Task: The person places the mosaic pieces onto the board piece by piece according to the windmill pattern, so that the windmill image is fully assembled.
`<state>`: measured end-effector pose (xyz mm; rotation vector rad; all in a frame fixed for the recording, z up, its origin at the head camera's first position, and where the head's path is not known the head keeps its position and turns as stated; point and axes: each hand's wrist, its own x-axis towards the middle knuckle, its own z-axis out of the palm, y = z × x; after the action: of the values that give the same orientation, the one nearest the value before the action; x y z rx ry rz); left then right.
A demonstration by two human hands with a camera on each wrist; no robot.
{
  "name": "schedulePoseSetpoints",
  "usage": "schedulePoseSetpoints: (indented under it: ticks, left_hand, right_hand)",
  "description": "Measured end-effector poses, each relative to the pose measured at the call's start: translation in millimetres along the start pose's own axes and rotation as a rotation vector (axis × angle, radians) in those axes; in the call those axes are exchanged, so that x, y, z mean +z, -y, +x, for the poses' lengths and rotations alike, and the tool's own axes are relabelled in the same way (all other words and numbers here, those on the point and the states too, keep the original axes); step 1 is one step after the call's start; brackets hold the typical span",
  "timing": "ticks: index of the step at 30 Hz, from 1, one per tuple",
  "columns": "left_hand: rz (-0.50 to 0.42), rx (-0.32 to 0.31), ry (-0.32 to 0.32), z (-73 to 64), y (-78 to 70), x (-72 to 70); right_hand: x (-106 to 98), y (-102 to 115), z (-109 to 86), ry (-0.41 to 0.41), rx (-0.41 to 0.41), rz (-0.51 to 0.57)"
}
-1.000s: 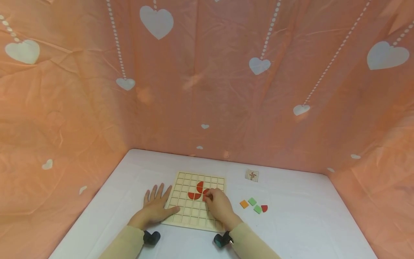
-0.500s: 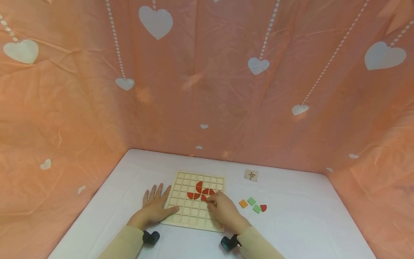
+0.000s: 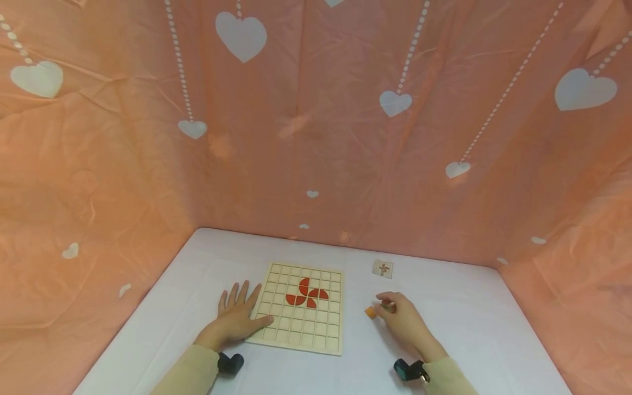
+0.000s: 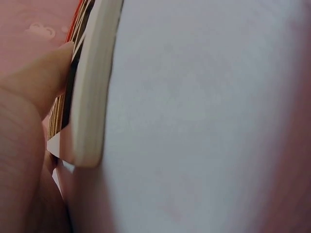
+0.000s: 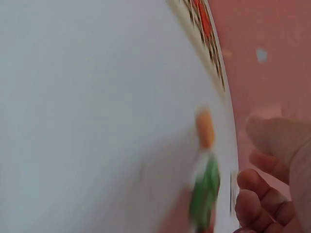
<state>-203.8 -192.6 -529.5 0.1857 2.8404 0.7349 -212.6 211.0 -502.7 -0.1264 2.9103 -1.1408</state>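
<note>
A pale wooden grid board [image 3: 326, 330] lies on the white table, with red quarter-round pieces [image 3: 296, 299] set in a pinwheel near its middle. My left hand [image 3: 236, 319] lies flat with spread fingers at the board's left edge. Its thumb [image 4: 51, 68] rests on the board. Over the loose pieces right of the board is my right hand [image 3: 402, 321], its fingers loosely bent and nothing seen between them. Beneath it an orange square tile [image 3: 370, 312] shows partly. Green tiles [image 5: 205, 194] appear blurred in the right wrist view, mostly hidden by the hand in the head view.
A small card [image 3: 383, 268] printed with a red pinwheel on a grid lies behind the right hand. Peach cloth with white hearts [image 3: 241, 37] hangs around the table's back and sides.
My right hand has left the red piece on the board and moved right, over the loose tiles. The pinwheel is now fully uncovered. My left hand stays where it was.
</note>
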Motion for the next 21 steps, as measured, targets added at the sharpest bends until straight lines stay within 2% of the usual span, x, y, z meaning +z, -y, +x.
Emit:
schedulePoseSetpoints:
  ticks: [5, 10, 21]
  left_hand:
    - [-0.004, 0.001, 0.005, -0.5, -0.9, -1.0]
    - [0.004, 0.01, 0.001, -0.1, -0.6, -1.0]
    - [-0.006, 0.01, 0.001, -3.1, -2.9, -3.0]
  right_hand:
    - [-22.2, -27.7, -9.5, -0.003, 0.057, -0.054]
    - [-32.2, -46.3, -17.3, -0.004, 0.085, -0.082]
    - [-32.7, -53.4, -20.5, 0.023, 0.118, -0.079]
